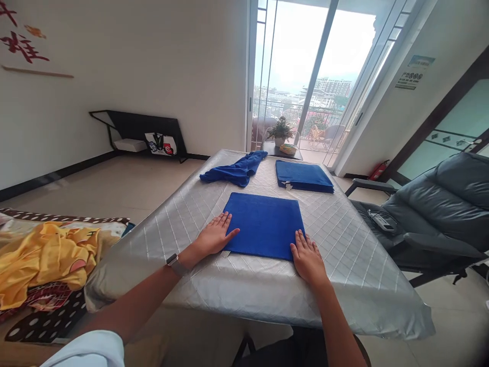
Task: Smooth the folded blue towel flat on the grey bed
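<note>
A folded blue towel lies flat near the front of a table covered in a silver quilted cloth. My left hand rests flat at the towel's left near corner, fingers stretched out and touching its edge. My right hand lies flat at the right near corner, fingers spread onto the towel. Neither hand holds anything. Farther back, a neat stack of folded blue towels sits at the right, and a crumpled blue towel lies at the left.
A grey reclining chair stands close to the table's right side. A yellow patterned blanket lies at the left. Behind the table are a small potted plant, glass balcony doors and a black stand by the wall.
</note>
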Demonstrator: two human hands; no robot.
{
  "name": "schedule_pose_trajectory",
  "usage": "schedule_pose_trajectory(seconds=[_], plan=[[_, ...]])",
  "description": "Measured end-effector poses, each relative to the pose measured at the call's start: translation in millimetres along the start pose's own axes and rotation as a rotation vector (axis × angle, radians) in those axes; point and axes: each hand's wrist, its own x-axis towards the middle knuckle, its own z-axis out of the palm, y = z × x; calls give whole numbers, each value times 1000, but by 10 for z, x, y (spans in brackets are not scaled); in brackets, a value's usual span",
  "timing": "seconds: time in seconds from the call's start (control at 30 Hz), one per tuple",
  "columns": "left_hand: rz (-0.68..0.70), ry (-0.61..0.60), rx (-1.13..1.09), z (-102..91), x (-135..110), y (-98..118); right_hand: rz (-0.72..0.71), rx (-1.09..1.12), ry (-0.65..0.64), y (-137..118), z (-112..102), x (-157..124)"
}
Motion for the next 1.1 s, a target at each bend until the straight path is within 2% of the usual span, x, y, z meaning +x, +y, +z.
schedule_pose_trajectory(seconds=[0.07,0.13,0.23,0.37,0.43,0.5,0.57,0.63,0.73,0.87,0.93,1.0,1.1], plan=[[0,10,14,-48,31,127,9,18,8,-6,-5,3],[68,16,-9,-90,68,376,17,38,19,-11,-16,8],[299,-58,-105,-108,148,914,27,42,26,-9,-30,5],[589,-116,-194,-23,319,1585,2,0,5,4,-38,-3],[644,-112,-211,48,399,1770,-6,-10,-12,8,-43,-4],[641,-100,-215,114,446,1823,1,-2,-17,5,-50,-2],[613,-85,-210,155,452,1747,12,12,-13,-3,-56,-1],[576,-77,-193,160,424,1553,19,25,3,-12,-54,0],[466,-84,-150,115,337,1090,24,47,34,-20,-34,0],[214,-66,-81,70,131,391,27,61,42,-13,4,5],[131,-49,-66,82,-6,143,33,62,40,-6,18,11],[98,-21,-67,103,-140,8,41,58,31,1,27,18],[97,-13,-80,109,-283,-27,41,51,13,11,31,25]])
